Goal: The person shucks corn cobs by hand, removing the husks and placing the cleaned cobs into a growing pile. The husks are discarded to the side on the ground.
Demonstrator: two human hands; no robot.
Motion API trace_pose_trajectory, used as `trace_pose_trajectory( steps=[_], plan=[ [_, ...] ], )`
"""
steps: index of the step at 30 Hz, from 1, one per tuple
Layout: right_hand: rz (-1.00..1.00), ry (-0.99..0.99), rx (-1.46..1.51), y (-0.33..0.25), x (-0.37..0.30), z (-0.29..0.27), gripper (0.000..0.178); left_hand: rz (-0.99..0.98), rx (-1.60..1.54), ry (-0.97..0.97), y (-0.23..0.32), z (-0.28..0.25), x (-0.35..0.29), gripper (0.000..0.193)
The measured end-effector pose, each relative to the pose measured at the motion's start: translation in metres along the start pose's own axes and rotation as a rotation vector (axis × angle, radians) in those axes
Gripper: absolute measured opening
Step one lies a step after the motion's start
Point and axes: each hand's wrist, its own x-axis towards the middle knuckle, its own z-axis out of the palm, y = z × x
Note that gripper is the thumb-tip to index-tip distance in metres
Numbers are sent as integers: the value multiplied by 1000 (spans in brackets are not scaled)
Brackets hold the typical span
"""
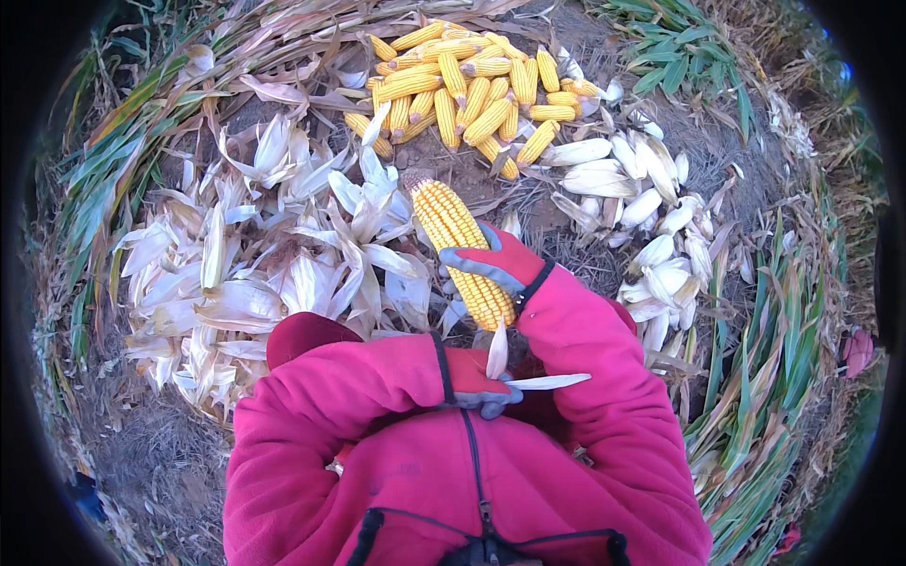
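Leafy stalks (pixel 750 373) rim the ground (pixel 156 481) left and right; yellow cobs (pixel 472 85) heap toward its far edge. Over the middle, the right hand (pixel 493 259) wraps its fingers around a corn cob (pixel 448 219), tilted left; the left hand (pixel 483 379), forearm crossing the waist, curls its fingers on a husk strip (pixel 552 382).

- Brown earthen ground (pixel 142 500), strewn with fine dry straw, fills the lower left and shows in patches elsewhere.
- Long green-and-tan stalks (pixel 109 198) curve along the left side.
- Broad green leaves (pixel 679 57) lie at the upper right.
- Green and yellowed blades (pixel 746 406) line the lower right.
- Dry brown vegetation (pixel 835 151) borders the far right.
- Soft, even daylight covers the outdoor scene.
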Motion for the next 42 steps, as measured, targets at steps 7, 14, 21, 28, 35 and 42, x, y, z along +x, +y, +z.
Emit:
trace_pose_trajectory(
  steps=[7,14,21,28,35,42],
  plan=[
    [430,481,501,75,-15,-28,46,-341,1293,367,-58,-22,-12,78],
    [-117,374,561,5,20,-76,73,-179,1244,512,-44,-12,-6,71],
    [258,270,597,6,37,-26,82,-131,1276,513,-32,-24,-2,65],
    [188,19,472,-2,14,-2,44,65,1148,701,9,-58,-40,61],
    [-322,115,698,-68,-42,-61,47,-17,1023,855,-8,-107,-34,60],
    [-489,170,890,26,-125,-135,54,-43,1004,689,28,-90,-15,61]
  ],
)
